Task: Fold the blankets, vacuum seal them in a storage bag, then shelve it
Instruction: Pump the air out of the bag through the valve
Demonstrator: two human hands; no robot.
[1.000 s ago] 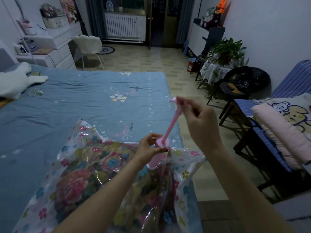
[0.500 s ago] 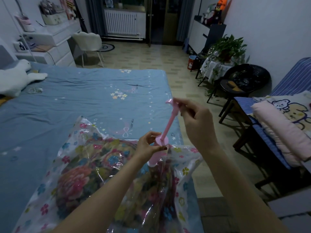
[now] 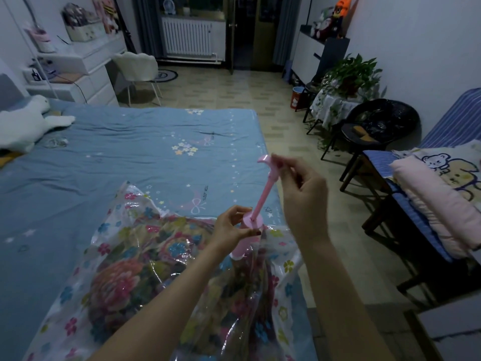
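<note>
On the blue bed (image 3: 130,157) lies my clear flower-printed storage bag (image 3: 125,269), blanket inside. My left hand (image 3: 231,227) grips the pink pump barrel (image 3: 247,238); my right hand (image 3: 299,188) pinches its raised plunger handle (image 3: 268,162). Pumping step; next, I'd judge, push straight down.

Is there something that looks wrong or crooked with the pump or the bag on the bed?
The pink pump leans instead of standing straight, its rod tilted toward the right hand. The storage bag is puffy and wrinkled, so air remains. Nothing looks torn or spilled.
</note>
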